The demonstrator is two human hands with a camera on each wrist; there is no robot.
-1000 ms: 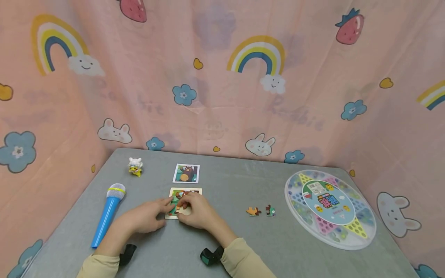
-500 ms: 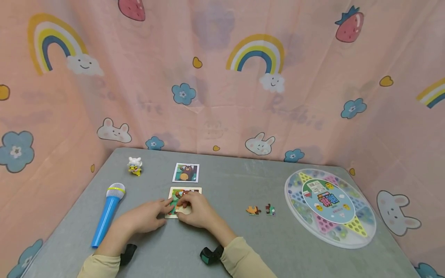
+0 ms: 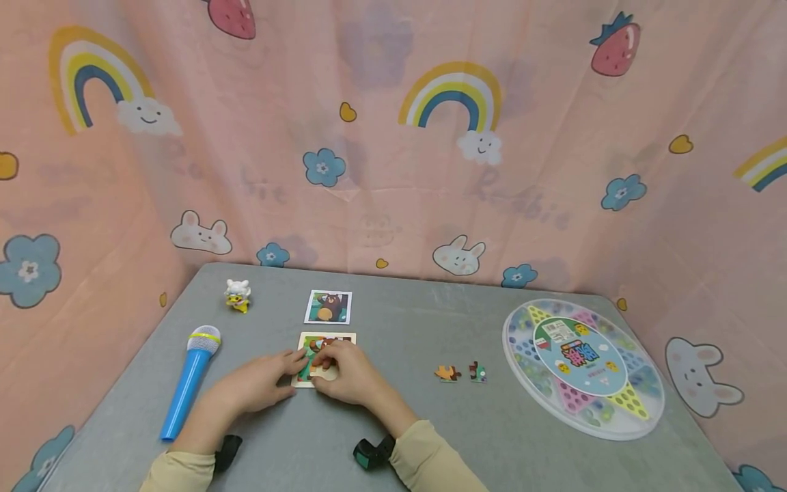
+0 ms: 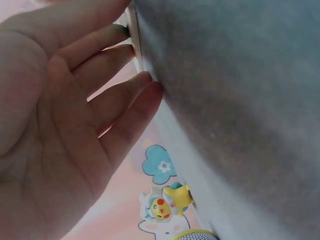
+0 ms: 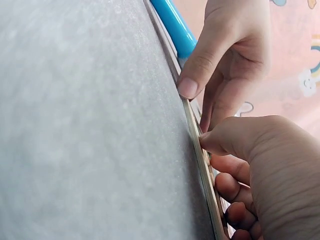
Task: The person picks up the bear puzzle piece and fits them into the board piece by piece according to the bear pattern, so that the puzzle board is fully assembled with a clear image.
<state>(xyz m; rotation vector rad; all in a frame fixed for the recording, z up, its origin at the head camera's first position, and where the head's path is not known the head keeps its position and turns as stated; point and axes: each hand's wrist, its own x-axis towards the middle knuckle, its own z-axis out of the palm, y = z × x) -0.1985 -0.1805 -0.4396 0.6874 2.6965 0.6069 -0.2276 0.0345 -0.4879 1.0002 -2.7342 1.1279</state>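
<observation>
A small wooden jigsaw board (image 3: 302,384) with a bear picture lies on the grey table; a bare pale patch shows at its lower right. My left hand (image 3: 255,384) rests at the board's left side. Its thumb touches the near left corner and its fingers reach out fairly straight in the left wrist view. Over the board's lower right, my right hand (image 3: 352,372) bends its thumb and fingers down, pinching a puzzle piece that the hand mostly hides. Two loose puzzle pieces, an orange one (image 3: 447,373) and a green-brown one (image 3: 477,372), lie to the right.
Behind the board lies a bear picture card (image 3: 328,307). A blue toy microphone (image 3: 192,383) stands off to the left, with a small yellow-and-white figurine (image 3: 238,296) farther back. A round game board (image 3: 584,369) fills the right side. A pink printed curtain (image 3: 381,137) hangs behind.
Both hands stay nearly in place at the board. Only a slight shift of the head view shows; the loose pieces have not moved.
</observation>
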